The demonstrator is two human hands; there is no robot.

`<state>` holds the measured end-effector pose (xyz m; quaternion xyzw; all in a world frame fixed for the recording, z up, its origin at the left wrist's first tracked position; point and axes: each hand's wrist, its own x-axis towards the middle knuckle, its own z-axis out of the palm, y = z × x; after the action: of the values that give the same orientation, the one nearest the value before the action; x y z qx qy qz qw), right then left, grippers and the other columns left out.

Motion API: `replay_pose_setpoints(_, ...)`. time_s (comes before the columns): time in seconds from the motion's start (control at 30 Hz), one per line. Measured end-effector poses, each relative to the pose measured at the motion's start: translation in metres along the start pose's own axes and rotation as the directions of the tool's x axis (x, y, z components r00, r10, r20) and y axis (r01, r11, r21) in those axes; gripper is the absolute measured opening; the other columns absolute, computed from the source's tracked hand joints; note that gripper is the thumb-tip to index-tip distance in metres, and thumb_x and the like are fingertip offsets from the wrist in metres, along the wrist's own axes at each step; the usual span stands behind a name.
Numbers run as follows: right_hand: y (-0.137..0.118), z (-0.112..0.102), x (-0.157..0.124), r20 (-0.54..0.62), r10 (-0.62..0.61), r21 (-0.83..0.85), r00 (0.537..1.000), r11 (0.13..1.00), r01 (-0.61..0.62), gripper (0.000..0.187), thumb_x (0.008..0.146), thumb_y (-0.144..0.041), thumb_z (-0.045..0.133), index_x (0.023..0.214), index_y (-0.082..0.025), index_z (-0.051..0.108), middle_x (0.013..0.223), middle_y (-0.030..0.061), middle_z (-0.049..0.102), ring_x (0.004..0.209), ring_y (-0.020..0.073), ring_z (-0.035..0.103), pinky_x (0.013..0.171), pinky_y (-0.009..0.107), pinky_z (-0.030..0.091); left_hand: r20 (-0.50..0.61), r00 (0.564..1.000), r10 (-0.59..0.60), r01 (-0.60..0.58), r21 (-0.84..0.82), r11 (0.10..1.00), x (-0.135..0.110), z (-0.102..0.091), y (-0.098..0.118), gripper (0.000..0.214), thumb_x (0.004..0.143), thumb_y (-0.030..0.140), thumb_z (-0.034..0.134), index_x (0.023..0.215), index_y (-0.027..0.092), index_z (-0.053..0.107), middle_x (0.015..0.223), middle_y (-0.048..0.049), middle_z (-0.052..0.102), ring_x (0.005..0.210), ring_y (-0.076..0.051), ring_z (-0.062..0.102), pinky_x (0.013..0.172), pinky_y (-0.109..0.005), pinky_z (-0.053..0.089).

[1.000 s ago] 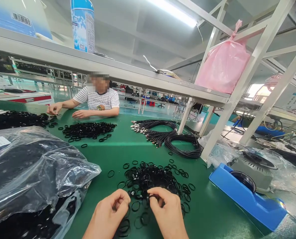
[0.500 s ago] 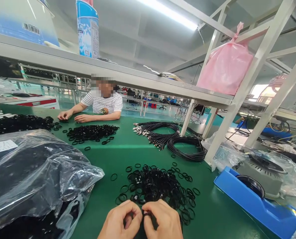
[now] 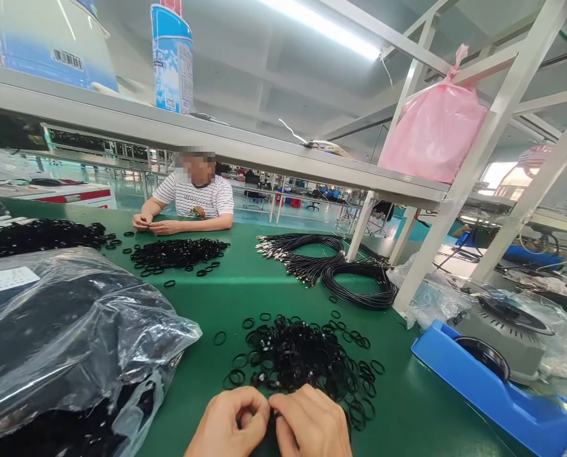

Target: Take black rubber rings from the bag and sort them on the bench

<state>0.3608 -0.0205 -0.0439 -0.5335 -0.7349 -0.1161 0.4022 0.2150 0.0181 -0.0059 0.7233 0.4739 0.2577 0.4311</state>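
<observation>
My left hand (image 3: 228, 422) and my right hand (image 3: 314, 419) meet at the fingertips near the table's front edge, both closed in a pinch. Between them is a small black ring (image 3: 272, 414), mostly hidden by the fingers. Just beyond my hands lies a heap of thin black rings (image 3: 306, 352) on the green tabletop (image 3: 207, 381). Loose single rings, such as one ring (image 3: 220, 338) to the left, are scattered around the heap.
A clear plastic bag (image 3: 87, 317) of black parts fills the left. A blue tape dispenser (image 3: 493, 393) stands right. Coiled black cables (image 3: 359, 285) lie beyond the heap, beneath a shelf (image 3: 264, 143). Across the table, a person (image 3: 202, 197) handles something small near another ring pile (image 3: 178, 254).
My fingertips have drawn closer together, covering more of the black ring. Across the table, the person's hands have come together. The view has shifted slightly.
</observation>
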Motion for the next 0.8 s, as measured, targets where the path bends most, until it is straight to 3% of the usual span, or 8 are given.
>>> replay_pose_setpoints(0.4,0.002,-0.004,0.001,0.008,0.059,0.140,0.998,0.988,-0.060,0.028,0.074,-0.008,0.048,0.084,-0.029,0.064,0.075,-0.0030,0.070,0.065,0.0170,0.061,0.062,0.027,0.042,-0.061,0.998,-0.034,0.029,-0.074,0.997,0.001,-0.005,0.001,0.009,0.062,0.025,0.047,0.055,0.020,0.048,0.053,0.0065,0.037,0.054,-0.013,0.032,0.051,-0.025,0.021)
replay_pose_setpoints(0.57,-0.002,-0.012,0.007,-0.012,-0.051,0.025,0.999,0.998,0.052,0.025,0.079,-0.009,0.049,0.087,-0.028,0.064,0.081,-0.0013,0.069,0.068,0.0174,0.060,0.062,0.030,0.038,0.069,0.995,-0.077,0.090,-0.202,0.975,0.003,0.001,-0.009,0.020,0.070,0.039,0.041,0.060,0.023,0.047,0.044,0.0117,0.026,0.042,-0.010,0.020,0.041,-0.023,0.018)
replay_pose_setpoints(0.7,-0.007,-0.014,0.011,-0.094,-0.144,-0.043,0.985,0.989,0.141,0.022,0.077,-0.007,0.049,0.080,-0.023,0.064,0.076,0.0012,0.068,0.065,0.0182,0.056,0.061,0.033,0.033,0.099,0.991,-0.095,0.113,-0.205,0.972,0.005,0.003,-0.008,0.017,0.068,0.037,0.041,0.060,0.023,0.046,0.042,0.0118,0.028,0.040,-0.010,0.020,0.040,-0.022,0.017)
replay_pose_setpoints(0.8,-0.008,-0.014,0.014,-0.221,-0.041,0.075,0.974,0.995,0.059,0.022,0.075,-0.006,0.046,0.074,-0.022,0.062,0.068,0.0011,0.064,0.062,0.0168,0.053,0.061,0.033,0.034,-0.012,0.998,-0.062,0.060,-0.136,0.989,0.004,-0.004,-0.003,0.011,0.065,0.031,0.045,0.058,0.021,0.045,0.051,0.0086,0.034,0.052,-0.011,0.029,0.049,-0.023,0.021)
